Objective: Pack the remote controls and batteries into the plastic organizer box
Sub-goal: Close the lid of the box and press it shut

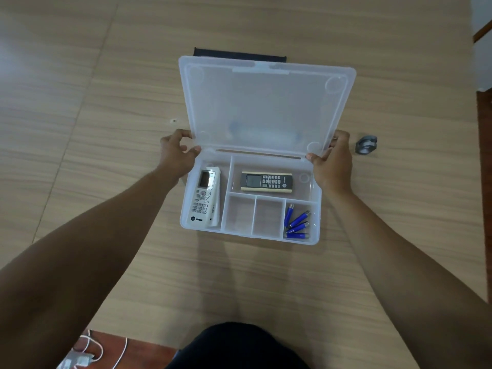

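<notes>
A clear plastic organizer box [250,237] sits on the wooden table, its lid [263,102] raised and tilted back. In the left compartment lies a white remote [203,199] on top of a second white one. A dark grey and beige remote [266,182] lies sideways in the upper right compartment. Several blue batteries [296,222] fill the lower right compartment. The two middle small compartments hold nothing. My left hand [178,153] grips the lid's lower left corner. My right hand [331,161] grips its lower right corner.
A small grey object [367,145] lies on the table right of the box. A dark flat item [239,54] shows behind the lid. White cables [87,352] lie on the red floor at the lower left. The table's right edge runs near the frame's right side.
</notes>
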